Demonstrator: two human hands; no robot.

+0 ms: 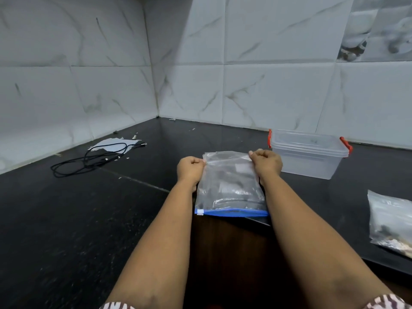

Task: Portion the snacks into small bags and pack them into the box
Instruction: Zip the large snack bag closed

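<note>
A clear zip bag (229, 186) with a blue slider strip along its near edge lies flat on the black counter (89, 208), reaching over the counter's front edge. My left hand (190, 169) pinches its far left corner and my right hand (266, 162) pinches its far right corner. The bag looks empty. Just behind my right hand stands a clear plastic box (308, 155) with red clips, its lid on. A second clear bag (391, 221) holding dark and light snack pieces lies at the right edge of the counter.
A coiled black cable (89, 158) lies on white paper scraps (111, 143) at the back left near the tiled wall. Marble-look tiles (223, 63) close the counter's corner. A dark wooden cabinet front (231, 253) shows below the counter edge between my arms.
</note>
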